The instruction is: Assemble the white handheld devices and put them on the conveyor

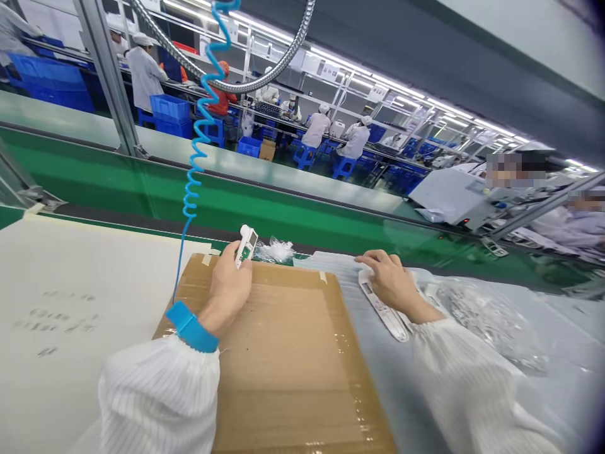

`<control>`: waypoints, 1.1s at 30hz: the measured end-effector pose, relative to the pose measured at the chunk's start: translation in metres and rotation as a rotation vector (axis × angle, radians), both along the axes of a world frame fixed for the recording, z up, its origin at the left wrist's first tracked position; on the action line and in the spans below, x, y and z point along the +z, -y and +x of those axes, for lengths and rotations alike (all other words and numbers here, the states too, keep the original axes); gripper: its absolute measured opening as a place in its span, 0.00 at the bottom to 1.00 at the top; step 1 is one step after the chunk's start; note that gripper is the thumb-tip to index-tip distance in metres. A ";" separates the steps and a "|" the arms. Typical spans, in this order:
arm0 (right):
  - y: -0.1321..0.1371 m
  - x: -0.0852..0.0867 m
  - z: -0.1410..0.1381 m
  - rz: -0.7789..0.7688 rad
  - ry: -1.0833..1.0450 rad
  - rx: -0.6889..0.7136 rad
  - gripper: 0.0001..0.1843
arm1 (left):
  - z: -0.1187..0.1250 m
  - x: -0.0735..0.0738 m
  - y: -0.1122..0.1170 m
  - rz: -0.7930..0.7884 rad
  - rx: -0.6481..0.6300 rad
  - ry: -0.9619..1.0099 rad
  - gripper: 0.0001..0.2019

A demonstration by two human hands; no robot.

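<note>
My left hand (230, 280) grips a white handheld device (247, 243) with a small screen and a green circuit board showing in its face. It is above the far edge of a taped cardboard sheet or box (283, 340). A blue wrist strap (191, 326) is around my left wrist. My right hand (391, 282) is over the far end of a long white plastic housing (390, 318), fingers stretched to the left and partly covering it. Whether they touch the housing I cannot tell. The housing lies on a pale foam sheet (366, 353).
A coiled blue cord (193, 164) hangs down to the strap. Crumpled clear plastic (276, 250) lies beyond the cardboard. A clear bag of small parts (486, 321) sits at right. Behind runs a green conveyor belt (302, 211); co-workers sit at far benches. A white board (61, 315) lies left.
</note>
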State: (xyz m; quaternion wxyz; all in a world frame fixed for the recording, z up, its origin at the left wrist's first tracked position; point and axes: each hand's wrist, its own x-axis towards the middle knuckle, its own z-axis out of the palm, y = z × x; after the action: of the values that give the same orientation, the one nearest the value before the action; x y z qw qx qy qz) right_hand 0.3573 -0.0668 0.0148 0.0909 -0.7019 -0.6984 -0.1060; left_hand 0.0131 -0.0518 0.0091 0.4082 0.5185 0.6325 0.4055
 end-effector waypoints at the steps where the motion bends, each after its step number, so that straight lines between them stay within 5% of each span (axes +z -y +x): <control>1: 0.004 0.001 0.010 -0.045 0.059 -0.032 0.18 | 0.000 0.000 0.000 -0.008 -0.003 0.015 0.21; 5: 0.016 0.020 0.020 -0.137 0.027 -0.095 0.08 | 0.001 0.003 0.000 -0.050 -0.028 0.168 0.19; 10: 0.023 0.075 -0.010 -0.118 -0.452 -0.100 0.14 | 0.004 0.010 0.004 -0.034 -0.127 0.386 0.19; 12: 0.021 0.085 -0.034 -0.081 -0.692 -0.045 0.16 | 0.005 0.009 0.004 -0.018 -0.168 0.390 0.22; 15: 0.011 0.070 -0.080 -0.029 -1.040 0.079 0.20 | 0.004 0.006 0.004 -0.017 -0.223 0.378 0.28; 21: -0.003 0.005 -0.162 -0.103 -1.565 0.251 0.21 | 0.001 0.000 0.002 0.050 -0.203 0.190 0.28; 27: 0.004 -0.018 -0.161 -0.301 -1.829 0.459 0.12 | 0.002 0.002 -0.001 -0.077 -0.197 0.249 0.22; 33: 0.006 -0.017 -0.155 -0.241 -1.753 0.447 0.19 | -0.001 0.005 0.003 0.266 -0.153 -0.113 0.20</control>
State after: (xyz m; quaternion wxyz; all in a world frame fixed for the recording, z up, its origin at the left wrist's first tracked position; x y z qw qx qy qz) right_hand 0.2027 -0.0724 -0.0022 0.5336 -0.3841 -0.5053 0.5590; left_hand 0.0119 -0.0550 0.0138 0.3298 0.6365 0.5538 0.4235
